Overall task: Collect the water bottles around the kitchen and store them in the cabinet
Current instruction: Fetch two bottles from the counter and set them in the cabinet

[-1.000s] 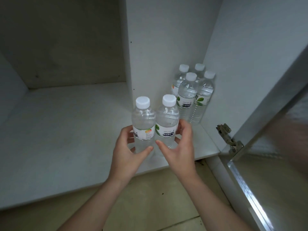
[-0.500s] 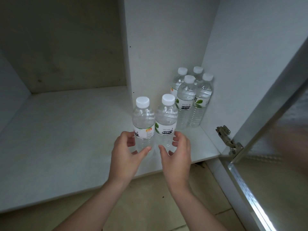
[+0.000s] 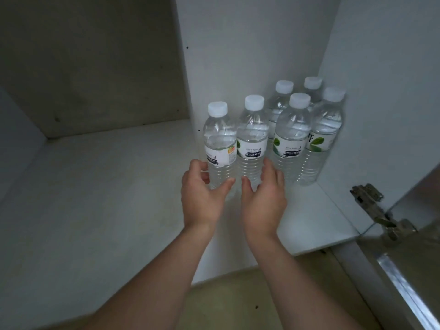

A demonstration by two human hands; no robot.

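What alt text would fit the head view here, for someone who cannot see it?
Two bare hands, left hand and right hand, cup the bases of two upright front bottles on a white cabinet shelf. Four more capped bottles stand behind them in the right corner, beside the open door's hinge.

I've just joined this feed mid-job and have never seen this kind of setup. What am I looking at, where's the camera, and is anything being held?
There is no machine here: a person works with bare hands. The one picture comes from a camera worn on the head, looking forward and down into an open cabinet. On its shelf six water bottles stand upright, all capped. Four sit in the back right corner; two stand side by side in front of them. The left hand cups the front left bottle, and the right hand cups the front right bottle. Both hands are low around the bottles' bases, fingers loosely curled rather than clamped. The open door's hinge shows at right.
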